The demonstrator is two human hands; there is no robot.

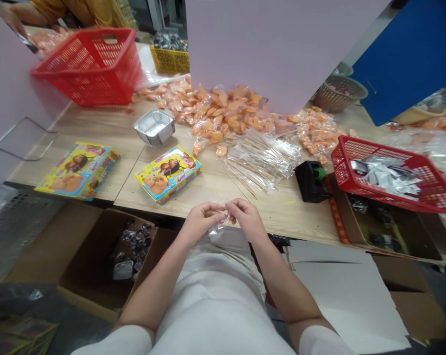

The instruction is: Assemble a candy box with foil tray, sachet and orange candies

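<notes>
Above the counter edge (282, 217): a small clear plastic bag (218, 229) was held up.
Left hand (201, 222): its top was pinched between fingertips.
Right hand (247, 218): pinched likewise, close beside the left.

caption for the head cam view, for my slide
The left hand and right hand pinch clear plastic at a wooden table beside bagged wooden sticks and orange packets

Light wood table (208, 195) crowded with packaged goods
Orange plastic packets (223, 111) heap at twelve o'clock, skewer bundles (261, 160) lie at one, a foil tray (154, 127) and yellow toy box (167, 173) at eleven, a red basket (85, 66) at ten.
</notes>
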